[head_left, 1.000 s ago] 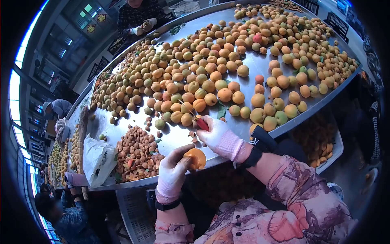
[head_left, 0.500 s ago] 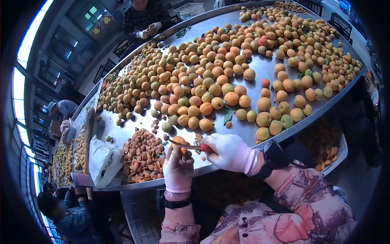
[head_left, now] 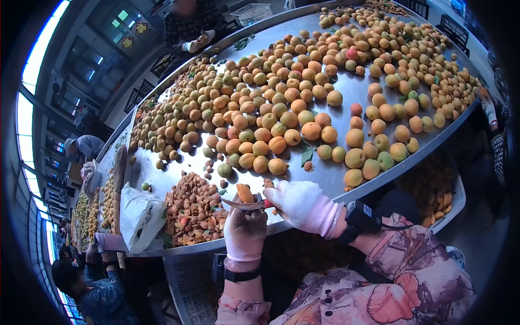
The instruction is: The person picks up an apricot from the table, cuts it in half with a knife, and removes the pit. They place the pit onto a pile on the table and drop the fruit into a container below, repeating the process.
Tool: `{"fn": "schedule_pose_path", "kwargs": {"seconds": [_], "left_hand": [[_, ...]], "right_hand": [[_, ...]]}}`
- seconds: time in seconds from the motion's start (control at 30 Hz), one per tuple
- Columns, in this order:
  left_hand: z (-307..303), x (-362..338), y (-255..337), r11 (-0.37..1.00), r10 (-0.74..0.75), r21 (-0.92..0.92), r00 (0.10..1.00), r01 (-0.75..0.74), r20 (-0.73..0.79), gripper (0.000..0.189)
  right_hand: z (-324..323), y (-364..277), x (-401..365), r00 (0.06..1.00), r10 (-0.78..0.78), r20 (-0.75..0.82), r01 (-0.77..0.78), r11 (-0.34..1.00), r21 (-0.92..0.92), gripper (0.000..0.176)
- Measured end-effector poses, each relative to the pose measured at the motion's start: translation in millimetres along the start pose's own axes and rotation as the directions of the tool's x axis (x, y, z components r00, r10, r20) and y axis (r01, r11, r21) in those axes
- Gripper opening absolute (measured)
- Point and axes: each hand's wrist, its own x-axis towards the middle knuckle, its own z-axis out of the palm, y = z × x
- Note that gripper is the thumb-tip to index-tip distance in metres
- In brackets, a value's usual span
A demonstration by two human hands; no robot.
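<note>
My left hand (head_left: pixel 245 230), in a white glove with dirty fingertips, is closed around an orange apricot (head_left: pixel 245 193) whose upper part sticks out. In my right hand (head_left: pixel 300 201), also gloved, is the red handle of a curved knife (head_left: pixel 242 205). The knife's blade lies across the near side of the apricot, over my left fingers. Just left of my left hand is a heap of brown pits (head_left: pixel 192 208). Beyond both hands, many whole apricots (head_left: pixel 277 144) are spread over the metal table (head_left: pixel 346 86).
A white plastic bag (head_left: pixel 140 216) rests at the table's near left corner. A gloved co-worker (head_left: pixel 195 27) stands across the table, another person (head_left: pixel 97 292) is at the lower left. Crates of apricot pieces (head_left: pixel 437 203) sit below the table at right.
The blade has moved down from the apricot's middle to its near side, over my left fingers. The apricot now looks opened or cut, and my right hand is slightly nearer my left.
</note>
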Motion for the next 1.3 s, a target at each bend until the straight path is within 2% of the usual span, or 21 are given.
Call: {"fn": "schedule_pose_path", "kwargs": {"seconds": [0.07,0.17,0.27,0.37,0.47,0.57,0.67,0.77,0.87,0.97,1.07,1.1,1.2,1.3], "left_hand": [[8.2,-2.8,0.0,0.999,-0.051,0.012,0.998,0.051,-0.044,0.034],[-3.4,-1.9,5.5,0.977,-0.191,-0.085,0.979,0.197,0.067,0.033],[7.5,-5.1,6.0,0.977,-0.204,-0.068,0.977,0.200,-0.056,0.038],[14.4,-6.8,13.2,0.927,-0.305,-0.190,0.944,0.324,0.123,0.034],[23.3,-9.5,15.6,0.935,-0.315,-0.146,0.946,0.323,0.081,0.029],[18.1,-10.8,18.1,0.932,-0.320,-0.119,0.933,0.341,0.166,0.023],[17.8,-9.1,22.2,0.948,-0.312,-0.029,0.942,0.317,0.122,0.022],[22.0,-11.4,25.6,0.966,-0.245,0.106,0.967,0.237,0.069,0.026],[21.1,-12.7,27.2,0.968,-0.202,0.167,0.977,0.188,0.073,0.033],[25.9,-15.5,33.2,0.952,-0.160,0.291,0.967,0.099,0.196,0.042],[25.2,-17.0,35.4,0.936,-0.127,0.349,0.975,0.056,0.184,0.049],[23.8,-15.3,33.7,0.940,-0.100,0.339,0.981,0.039,0.164,0.051],[25.1,-13.3,28.7,0.943,-0.046,0.333,0.993,0.007,0.110,0.055],[22.7,-11.9,23.8,0.888,0.024,0.457,0.998,-0.049,0.060,0.059]], "right_hand": [[0.6,0.6,1.3,1.000,-0.015,0.008,0.015,0.999,-0.046,0.032],[2.6,0.4,1.2,0.999,-0.022,-0.046,0.019,0.998,-0.065,0.031],[-0.1,-1.4,2.1,1.000,0.019,0.000,-0.019,0.996,-0.089,0.032],[-0.6,6.6,1.0,0.999,0.032,-0.013,-0.034,0.989,-0.147,0.033],[-0.7,9.6,4.5,0.999,0.033,-0.017,-0.035,0.993,-0.113,0.015],[0.0,12.4,4.5,0.997,0.057,-0.054,-0.060,0.997,-0.047,0.012],[-2.5,15.6,4.7,0.999,0.033,-0.008,-0.033,0.999,0.009,0.011],[-6.8,15.1,4.1,0.998,0.056,0.038,-0.058,0.997,0.056,0.011],[-10.9,17.1,4.9,0.991,0.069,0.115,-0.083,0.989,0.124,0.014],[-14.7,23.7,6.8,0.957,0.151,0.249,-0.173,0.983,0.068,0.018],[-13.1,28.1,7.1,0.875,0.329,0.355,-0.319,0.944,-0.087,0.018],[-16.3,27.2,9.2,0.848,0.381,0.369,-0.389,0.919,-0.056,0.018],[-10.8,32.1,7.1,0.925,0.295,0.240,-0.336,0.929,0.152,0.016],[-22.8,17.7,3.7,0.974,0.198,0.106,-0.222,0.917,0.332,0.017]]}}
